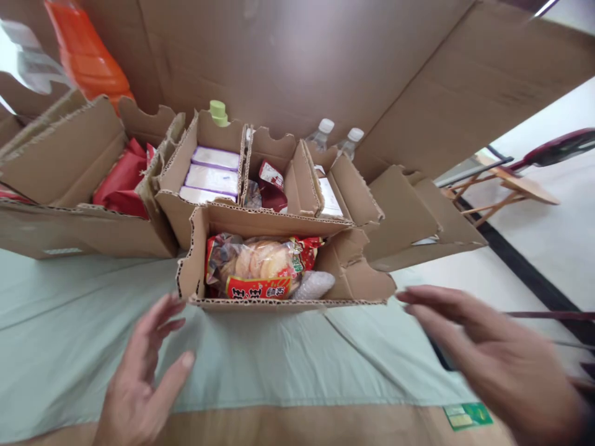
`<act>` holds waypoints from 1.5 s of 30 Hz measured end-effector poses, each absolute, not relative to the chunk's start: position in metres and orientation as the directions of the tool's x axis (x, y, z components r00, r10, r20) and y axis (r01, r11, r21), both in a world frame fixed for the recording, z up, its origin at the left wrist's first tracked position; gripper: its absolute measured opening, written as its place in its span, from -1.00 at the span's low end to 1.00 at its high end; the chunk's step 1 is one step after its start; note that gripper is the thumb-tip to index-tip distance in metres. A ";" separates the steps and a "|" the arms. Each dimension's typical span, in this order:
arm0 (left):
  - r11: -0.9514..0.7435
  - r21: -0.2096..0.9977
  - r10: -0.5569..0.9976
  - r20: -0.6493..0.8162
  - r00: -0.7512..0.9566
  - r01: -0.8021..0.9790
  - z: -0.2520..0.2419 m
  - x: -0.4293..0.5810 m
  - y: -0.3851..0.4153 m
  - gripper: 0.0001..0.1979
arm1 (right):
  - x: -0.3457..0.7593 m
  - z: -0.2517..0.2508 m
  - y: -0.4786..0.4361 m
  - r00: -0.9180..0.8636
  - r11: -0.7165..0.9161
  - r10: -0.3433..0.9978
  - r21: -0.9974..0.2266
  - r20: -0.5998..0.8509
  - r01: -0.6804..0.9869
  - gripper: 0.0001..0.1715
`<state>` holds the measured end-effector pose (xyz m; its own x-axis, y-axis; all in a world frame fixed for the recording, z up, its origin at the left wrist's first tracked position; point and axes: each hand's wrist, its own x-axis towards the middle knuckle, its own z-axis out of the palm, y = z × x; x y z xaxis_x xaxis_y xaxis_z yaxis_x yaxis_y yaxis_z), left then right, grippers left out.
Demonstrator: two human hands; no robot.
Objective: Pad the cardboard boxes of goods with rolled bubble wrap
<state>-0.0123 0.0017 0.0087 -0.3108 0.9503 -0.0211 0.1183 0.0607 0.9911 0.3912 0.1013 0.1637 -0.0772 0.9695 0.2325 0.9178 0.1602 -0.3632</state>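
Observation:
A small open cardboard box (288, 303) sits in front of a row of other boxes on a pale green cloth (279, 359). Inside it lies a clear and red bag of rice crackers (263, 263), with a bubble-wrapped item (313, 285) at its lower right. Just off the box's left front corner is my left hand (144, 365), thumb and fingers apart, holding nothing. My right hand (483, 347) hovers beside the right front corner, slightly blurred, its fingers stretched out and nothing in them. Neither hand clearly touches the box.
Behind stand cardboard bins with red packets (124, 179), purple-edged white packs (212, 178) and a dark red packet (273, 186). An orange bottle (93, 56) and clear bottles (323, 133) rise behind them. A large cardboard panel (260, 56) backs the row. A wooden stool (515, 183) stands right.

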 end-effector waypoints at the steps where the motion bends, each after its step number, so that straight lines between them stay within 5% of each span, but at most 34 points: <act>1: 0.012 0.987 0.945 0.041 -0.325 0.161 0.014 -0.012 0.012 -0.20 | 0.376 0.149 0.098 -0.097 0.165 0.980 -0.434 0.174 0.886 -0.56; 5: -0.048 0.981 0.974 0.088 -0.211 0.191 0.040 0.011 0.053 -0.28 | 0.312 0.100 0.100 -0.097 0.108 0.994 -0.649 0.053 0.753 -0.43; 9: -0.102 0.990 0.977 0.118 -0.178 0.097 0.052 0.043 0.050 -0.32 | 0.302 0.083 0.085 -0.025 0.062 0.998 -0.758 0.061 0.650 -0.54; 15: 0.103 0.973 0.967 -0.050 -0.248 0.208 0.033 0.035 -0.047 -0.57 | 0.320 0.067 -0.007 0.050 0.119 0.977 -0.717 0.210 0.687 -0.66; 17: 0.161 0.960 0.930 -0.070 -0.361 0.228 0.038 0.012 -0.063 -0.52 | 0.297 0.063 -0.020 -0.018 0.186 0.972 -0.729 0.233 0.659 -0.70; 21: 0.012 0.986 0.902 0.062 -0.428 0.167 0.063 -0.020 -0.047 -0.26 | 0.243 0.072 -0.002 -0.103 0.279 0.958 -0.796 0.267 0.536 -0.85; 27: -0.037 0.993 0.967 0.065 -0.245 0.116 0.054 0.015 -0.023 -0.37 | 0.273 0.063 -0.022 0.091 0.243 0.919 -0.733 0.383 0.635 -0.87; 30: -0.022 0.985 0.982 0.053 -0.183 0.172 0.042 0.021 -0.022 -0.41 | 0.315 0.050 -0.046 0.046 0.211 0.944 -0.705 0.326 0.678 -0.84; 34: -0.052 0.969 0.970 0.107 -0.219 0.242 0.022 0.011 -0.024 -0.34 | 0.358 0.052 -0.018 0.051 0.131 0.978 -0.781 0.203 0.611 -0.66; 41: -0.010 0.936 0.959 0.109 -0.263 0.353 -0.016 0.019 -0.024 -0.45 | 0.363 0.061 0.148 0.023 0.042 0.998 -0.925 0.055 0.378 0.15; 45: -0.007 0.911 0.958 0.124 -0.258 0.412 -0.018 0.021 -0.024 -0.53 | 0.340 0.041 0.202 -0.087 0.093 0.994 -0.929 0.066 0.358 0.23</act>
